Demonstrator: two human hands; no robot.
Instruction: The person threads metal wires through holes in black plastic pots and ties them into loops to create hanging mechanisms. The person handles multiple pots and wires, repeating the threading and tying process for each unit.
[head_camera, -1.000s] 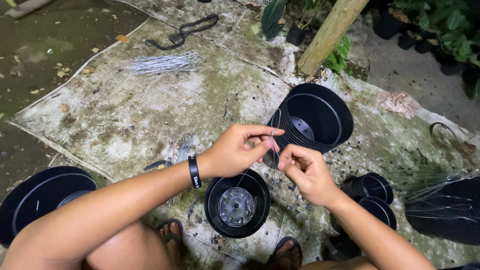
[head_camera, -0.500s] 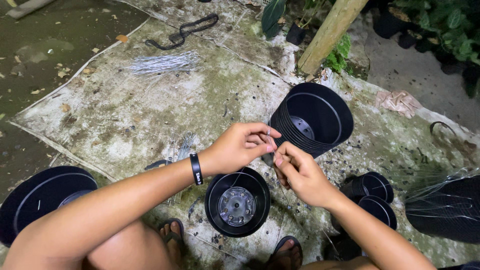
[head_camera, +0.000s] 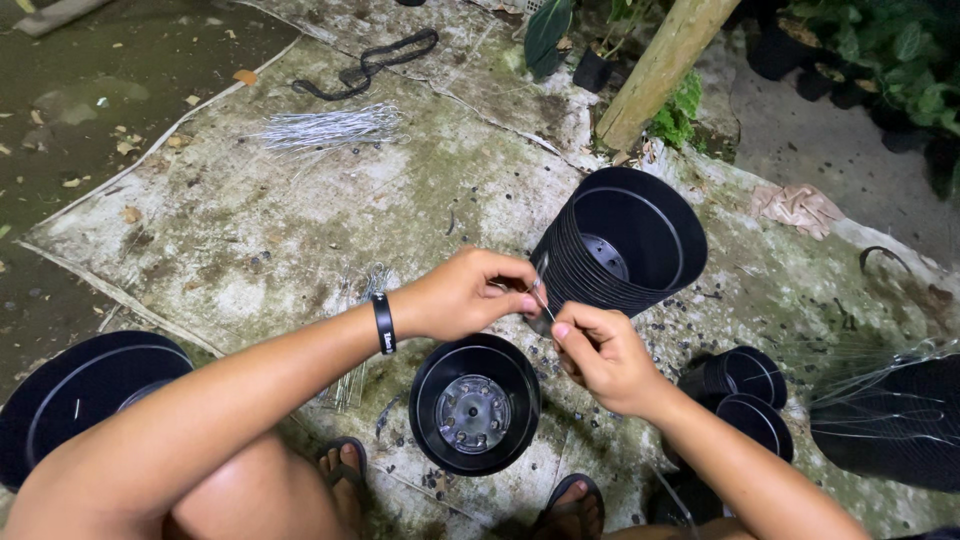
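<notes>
Nearest, at six o'clock between two sandalled feet, an open black pot (head_camera: 474, 418) stands upright, its holed base showing. Just above it the left hand (head_camera: 462, 296) and right hand (head_camera: 603, 355) meet, fingertips pinched shut on a thin, short silvery wire (head_camera: 543, 296). Beyond at one o'clock lies a tilted stack of black pots (head_camera: 622, 245); a wire bundle (head_camera: 325, 127) lies at eleven.

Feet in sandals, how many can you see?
2. One sandalled foot shows at the bottom edge, left of the single black pot; the other sandalled foot is at the bottom edge, just right of that pot. Both are partly cut off.
</notes>
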